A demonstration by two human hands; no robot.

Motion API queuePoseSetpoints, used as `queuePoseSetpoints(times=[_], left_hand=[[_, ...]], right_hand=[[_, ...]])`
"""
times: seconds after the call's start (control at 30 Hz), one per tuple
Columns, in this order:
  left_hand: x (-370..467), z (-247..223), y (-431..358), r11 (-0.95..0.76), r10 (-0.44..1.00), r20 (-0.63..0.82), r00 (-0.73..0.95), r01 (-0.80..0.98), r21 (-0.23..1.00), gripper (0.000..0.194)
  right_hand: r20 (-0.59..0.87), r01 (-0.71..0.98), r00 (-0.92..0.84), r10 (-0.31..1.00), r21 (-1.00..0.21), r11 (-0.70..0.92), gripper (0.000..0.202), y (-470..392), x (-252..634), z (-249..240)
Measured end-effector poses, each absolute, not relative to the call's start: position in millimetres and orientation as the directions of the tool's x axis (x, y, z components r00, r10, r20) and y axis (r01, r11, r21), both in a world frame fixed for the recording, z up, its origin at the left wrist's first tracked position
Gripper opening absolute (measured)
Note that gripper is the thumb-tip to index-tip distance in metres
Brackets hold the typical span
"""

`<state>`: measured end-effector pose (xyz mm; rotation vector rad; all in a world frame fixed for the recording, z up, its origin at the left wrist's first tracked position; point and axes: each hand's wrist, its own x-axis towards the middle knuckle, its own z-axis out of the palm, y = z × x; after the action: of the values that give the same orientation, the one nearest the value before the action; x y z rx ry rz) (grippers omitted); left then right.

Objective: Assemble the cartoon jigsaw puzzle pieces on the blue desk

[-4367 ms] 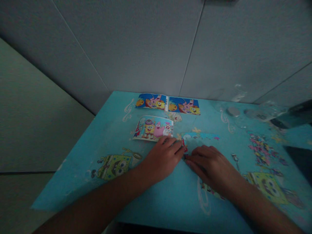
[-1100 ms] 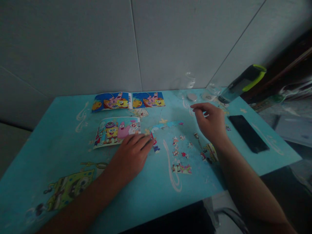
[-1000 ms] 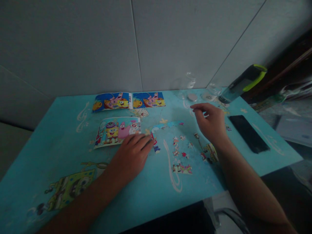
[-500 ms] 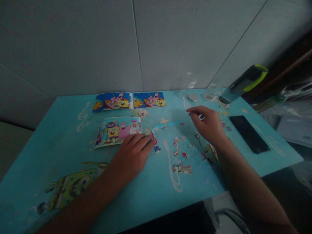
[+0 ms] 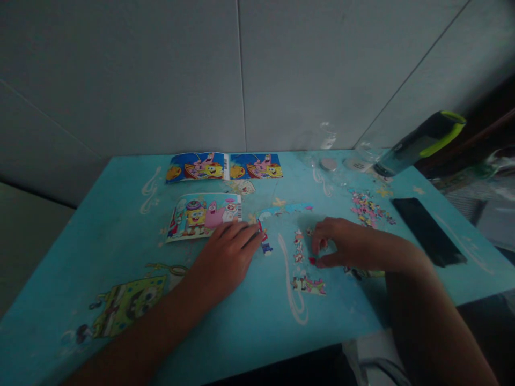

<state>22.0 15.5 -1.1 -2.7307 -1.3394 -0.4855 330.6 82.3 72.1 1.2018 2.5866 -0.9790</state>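
Note:
My left hand [image 5: 227, 254] lies flat, fingers stretched out, over the right lower part of a cartoon picture sheet [image 5: 196, 215]. Its fingertips reach the left side of a partly joined jigsaw border [image 5: 267, 248], whose blue top strip [image 5: 287, 208] curves to the right. My right hand [image 5: 341, 244] is low over loose jigsaw pieces, thumb and fingers parted. A red puzzle piece [image 5: 313, 261] lies by the thumb tip; whether it is touched I cannot tell. Left of that hand are a column of pieces [image 5: 298, 247] and a joined pink-green section [image 5: 309, 284].
A pile of puzzle pieces [image 5: 367, 208] lies beyond my right forearm, beside a black phone [image 5: 428, 230]. Farther back are a dark bottle [image 5: 418, 143], clear containers [image 5: 364, 156] and a round lid [image 5: 328, 164]. Two blue picture sheets [image 5: 197, 166] rest near the wall.
My right hand has come down and toward me, from above the far side to the loose pieces, uncovering the pile. My left hand stays in place. The view has shifted slightly.

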Motion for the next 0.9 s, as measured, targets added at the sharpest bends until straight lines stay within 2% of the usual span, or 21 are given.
queuePoseSetpoints(times=[0.3,0.43,0.63,0.73,0.8,0.9], left_hand=[[23.3,-0.4,14.6,-0.613,0.767,0.297,0.569,0.786,0.076,0.038],[23.3,-0.1,14.5,-0.614,0.767,0.292,0.572,0.787,0.070,0.036],[23.4,0.7,14.2,-0.609,0.775,0.270,0.572,0.790,0.073,0.035],[24.7,0.5,13.9,-0.606,0.775,0.280,0.567,0.792,0.072,0.034],[25.5,0.0,13.8,-0.604,0.773,0.297,0.561,0.794,0.071,0.033],[26.2,-0.6,13.9,-0.606,0.769,0.307,0.561,0.792,0.069,0.031]], right_hand=[[-0.303,0.699,-0.709,0.637,-0.424,0.576,0.012,69.2,325.3,57.3],[-0.317,0.700,-0.710,0.629,-0.421,0.577,0.012,68.2,324.6,54.5],[-0.283,0.622,-0.763,0.581,-0.568,0.540,0.004,64.4,320.1,55.1],[-0.273,0.583,-0.783,0.558,-0.634,0.508,0.008,64.9,306.3,58.6],[-0.235,0.558,-0.776,0.585,-0.689,0.463,0.011,65.5,292.9,59.3],[-0.169,0.551,-0.701,0.693,-0.746,0.374,0.015,65.8,274.2,52.3]])
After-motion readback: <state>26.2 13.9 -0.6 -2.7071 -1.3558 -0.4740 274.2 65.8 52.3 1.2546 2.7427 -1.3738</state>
